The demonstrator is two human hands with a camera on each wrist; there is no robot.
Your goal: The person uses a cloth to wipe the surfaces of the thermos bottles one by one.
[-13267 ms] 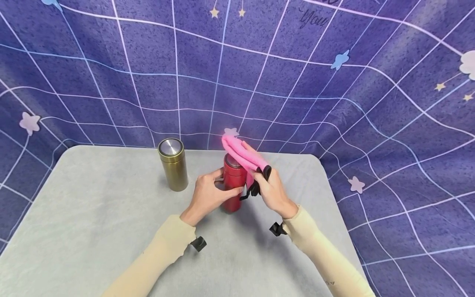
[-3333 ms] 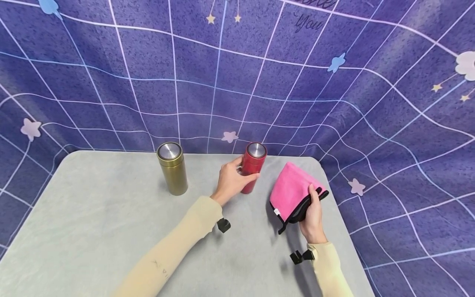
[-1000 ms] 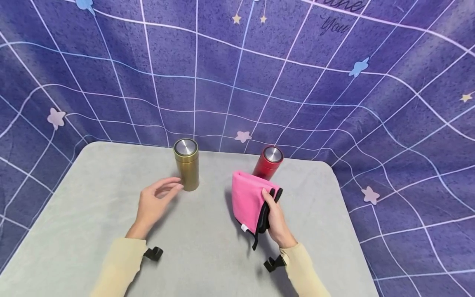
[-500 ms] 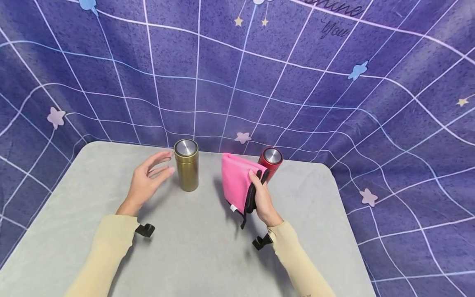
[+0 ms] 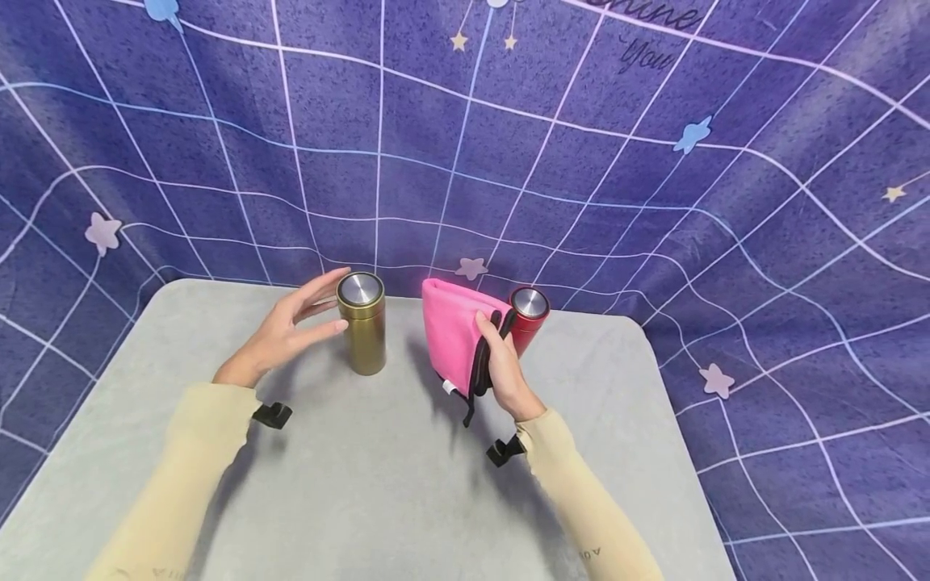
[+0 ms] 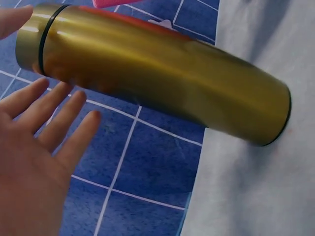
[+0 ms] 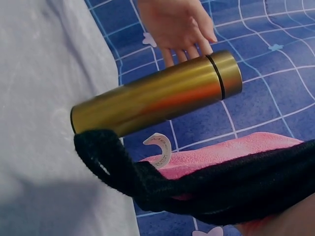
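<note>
A gold thermos flask point(image 5: 365, 335) with a steel-topped lid stands upright on the table. My left hand point(image 5: 286, 327) is at its left side, thumb and fingers spread near the lid; in the left wrist view the fingers point(image 6: 69, 115) reach past the flask without curling round it. Whether the fingertips touch it I cannot tell. My right hand point(image 5: 506, 367) grips a folded pink cloth point(image 5: 454, 335) with black edging, a white tag and a loop, held above the table between the two flasks. A red thermos flask point(image 5: 528, 315) stands behind that hand, its lower part hidden.
The pale grey table point(image 5: 378, 484) ends just behind the flasks. A purple-blue curtain point(image 5: 407, 145) with a grid and stars hangs at the back and both sides. Small black wrist mounts point(image 5: 273, 415) stick out by the sleeves.
My left hand has let go of the red flask and moved left, then up beside the gold flask's lid. My right hand has carried the cloth from the red flask's right side leftward, towards the gold one.
</note>
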